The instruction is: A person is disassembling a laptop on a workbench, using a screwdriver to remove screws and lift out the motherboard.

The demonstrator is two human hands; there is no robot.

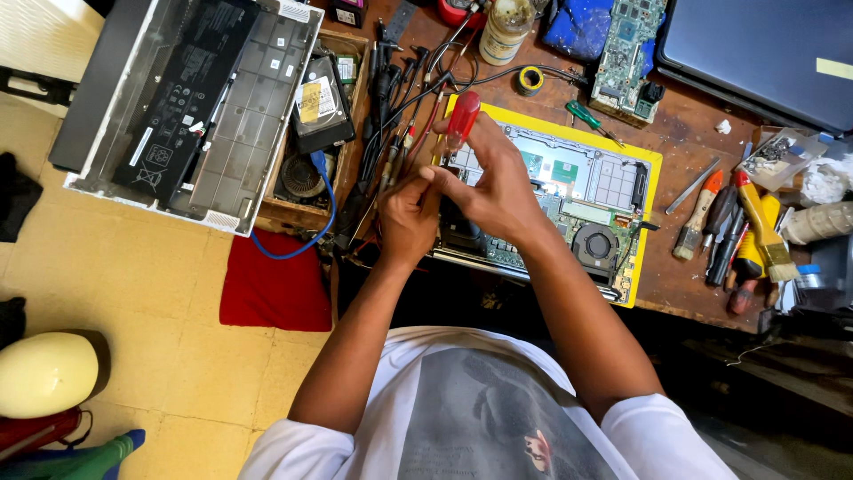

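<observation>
Both hands meet over the opened grey laptop base [577,191], circuit boards and round black fan exposed, which lies on a yellow mat [653,169] on the brown wooden workbench [689,116]. The right hand [493,182] wraps its fingers around a screwdriver with a translucent red plastic handle [462,120], the handle sticking up toward twelve o'clock. The left hand [407,218] sits just beside it at eight o'clock, fingers curled in tight and touching the right hand's fingertips; whether it pinches anything, I cannot tell. Out at three o'clock lies a cluster of brushes and hand tools [733,231]. At ten o'clock, a wooden box of parts [313,133] and a bundle of dark cables [391,116].
</observation>
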